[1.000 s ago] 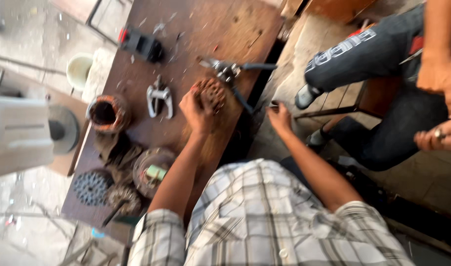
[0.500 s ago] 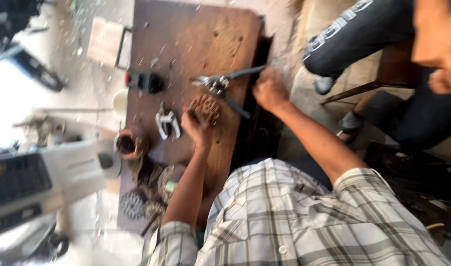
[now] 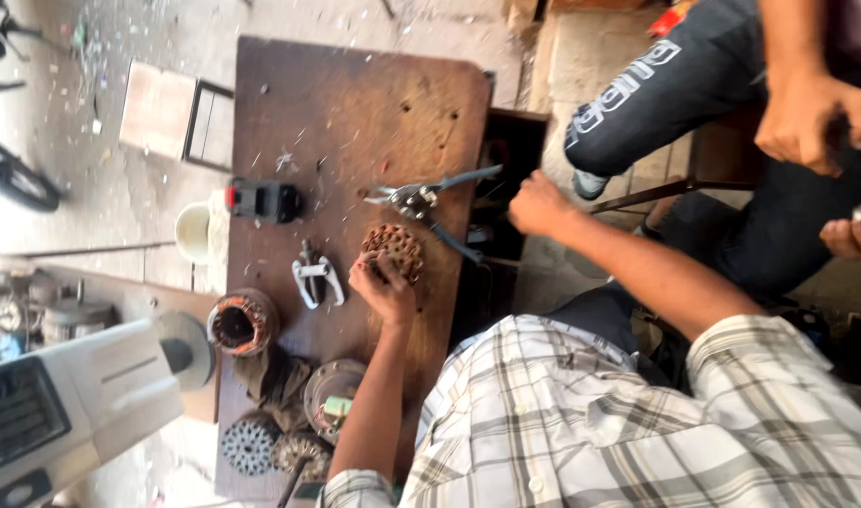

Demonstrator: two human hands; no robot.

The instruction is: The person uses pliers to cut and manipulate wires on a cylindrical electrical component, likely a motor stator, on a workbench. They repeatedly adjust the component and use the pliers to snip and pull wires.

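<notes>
The left hand holds a round brown metal part with slots on the brown desk. The fingers curl around its edge. The right hand is closed into a fist at the right edge of the desk, but I cannot tell what it holds. Pliers with blue handles lie open just beside that hand, near the round part. A small silver puller lies to the left. A black box sits farther up. A copper coil ring rests near the desk's left edge. Another person's hand is at the far right.
</notes>
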